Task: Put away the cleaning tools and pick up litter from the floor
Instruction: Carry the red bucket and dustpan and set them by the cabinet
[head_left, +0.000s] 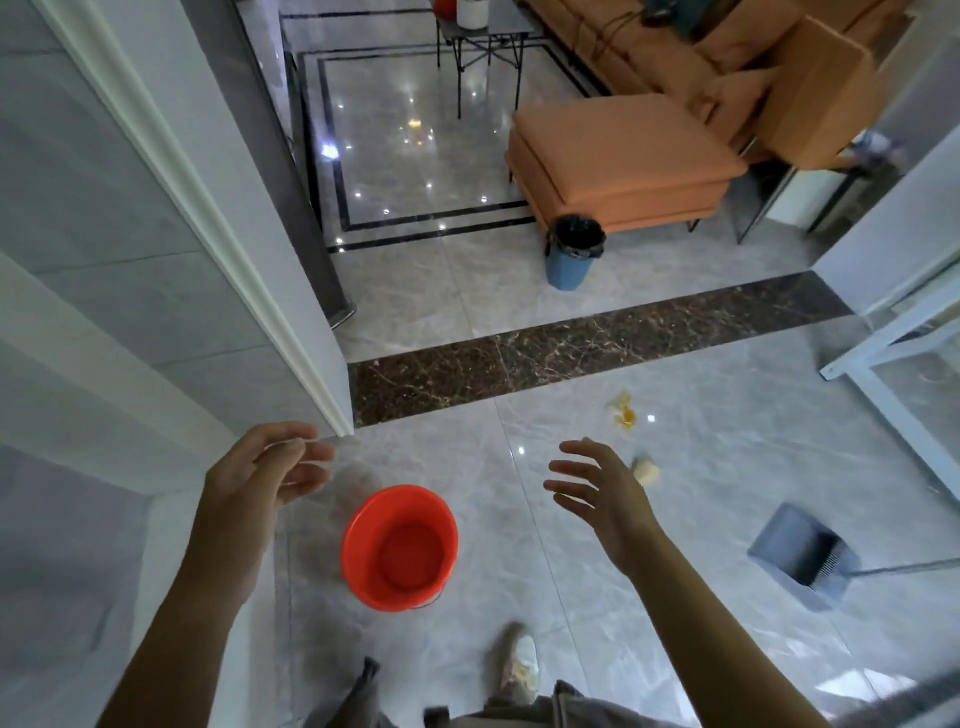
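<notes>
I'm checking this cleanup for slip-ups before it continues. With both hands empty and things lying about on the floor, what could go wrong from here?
1. The round red plastic bucket stands on the glossy floor just ahead of the shoe; a step forward might kick it over.
2. The yellowish litter scraps and the pale crumpled piece lie apart, so one may be missed.
3. The grey dustpan lies in the walkway, a likely trip hazard.
</notes>
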